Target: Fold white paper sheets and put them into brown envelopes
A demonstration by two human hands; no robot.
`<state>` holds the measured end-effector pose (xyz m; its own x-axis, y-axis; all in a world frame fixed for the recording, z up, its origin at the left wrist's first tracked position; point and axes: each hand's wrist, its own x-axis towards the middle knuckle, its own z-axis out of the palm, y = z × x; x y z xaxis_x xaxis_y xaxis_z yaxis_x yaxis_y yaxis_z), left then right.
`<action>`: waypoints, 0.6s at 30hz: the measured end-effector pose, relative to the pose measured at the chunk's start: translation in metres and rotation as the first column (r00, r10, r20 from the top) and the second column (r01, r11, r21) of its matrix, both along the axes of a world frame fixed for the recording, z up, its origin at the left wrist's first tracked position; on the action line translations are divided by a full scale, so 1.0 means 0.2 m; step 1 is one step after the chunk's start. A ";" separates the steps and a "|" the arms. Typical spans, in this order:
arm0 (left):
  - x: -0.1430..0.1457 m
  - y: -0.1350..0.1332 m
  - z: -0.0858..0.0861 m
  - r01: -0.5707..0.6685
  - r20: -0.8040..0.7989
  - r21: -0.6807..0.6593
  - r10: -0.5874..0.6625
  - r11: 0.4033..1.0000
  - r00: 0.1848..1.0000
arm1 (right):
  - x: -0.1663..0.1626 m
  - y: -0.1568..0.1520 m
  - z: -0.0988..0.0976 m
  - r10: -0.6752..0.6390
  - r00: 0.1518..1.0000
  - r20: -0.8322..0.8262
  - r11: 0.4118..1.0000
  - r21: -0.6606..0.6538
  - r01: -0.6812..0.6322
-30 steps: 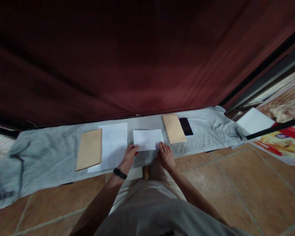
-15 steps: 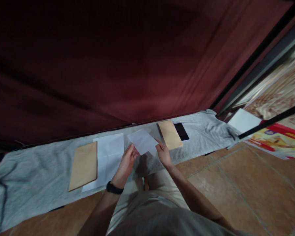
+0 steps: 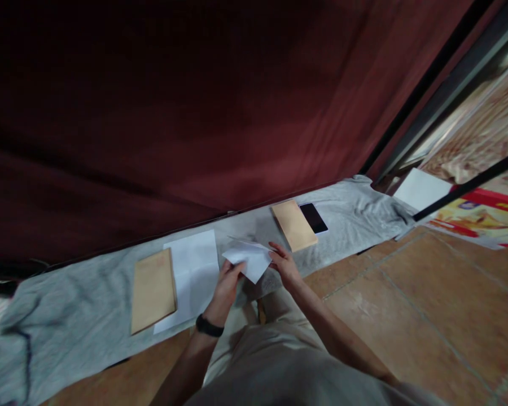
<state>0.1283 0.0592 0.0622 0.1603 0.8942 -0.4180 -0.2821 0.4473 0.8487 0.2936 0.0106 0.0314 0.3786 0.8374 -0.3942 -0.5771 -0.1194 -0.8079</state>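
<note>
- Grey cloth (image 3: pixel 93 321) drapes a long, narrow desk that runs along a dark red backdrop (image 3: pixel 245 124), with brown floor tiles (image 3: pixel 389 304) on the near side.
- Folded white paper (image 3: pixel 253 263) is lifted over the middle of the desk, held between both hands; it is bent, one flap standing up at its far side and a corner pointing towards the body.
- Left hand (image 3: pixel 228 282), below a black wristband (image 3: pixel 209 326), is clamped on the folded white paper at its left part, thumb on top.
- Right hand (image 3: pixel 284 264) pinches the right corner of the folded white paper.
- Left of the folded white paper lies a large white sheet (image 3: pixel 197 276), faintly creased; farther left, a kraft envelope (image 3: pixel 153 290) covers part of that sheet.
- Right of the folded white paper and a little beyond it, a second kraft envelope (image 3: pixel 294 225) lies flat, with a black-screened phone or small tablet (image 3: pixel 314 218) against its right side.
- Well to the right of the folded white paper is red-and-yellow printed packaging (image 3: pixel 480 217).
</note>
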 end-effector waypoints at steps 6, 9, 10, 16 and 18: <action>-0.10 -0.01 -0.05 -0.014 -0.024 -0.047 0.013 0.999 1.000 | 0.03 0.04 -0.12 0.038 0.986 0.164 0.999 -0.012 -0.036; -0.17 0.01 -0.08 -0.098 0.013 -0.080 0.099 0.992 0.995 | 0.03 0.08 -0.18 0.078 0.971 0.228 0.997 -0.003 -0.079; -0.19 0.02 -0.09 -0.130 -0.008 -0.065 0.130 0.989 0.991 | 0.03 0.09 -0.19 0.093 0.965 0.246 0.995 -0.001 -0.095; -0.25 0.01 -0.17 0.074 -0.183 -0.041 -0.081 0.996 0.980 | 0.11 0.22 -0.22 0.155 0.895 0.419 0.985 -0.003 -0.170; -0.20 0.00 -0.20 0.137 -0.175 -0.033 -0.141 0.990 0.975 | 0.14 0.28 -0.23 0.151 0.859 0.489 0.986 -0.016 -0.164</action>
<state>0.0875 0.0588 0.0230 0.2046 0.8591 -0.4692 -0.0629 0.4899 0.8695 0.3221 0.0673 -0.0145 0.3787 0.9094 -0.1718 -0.0845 -0.1508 -0.9849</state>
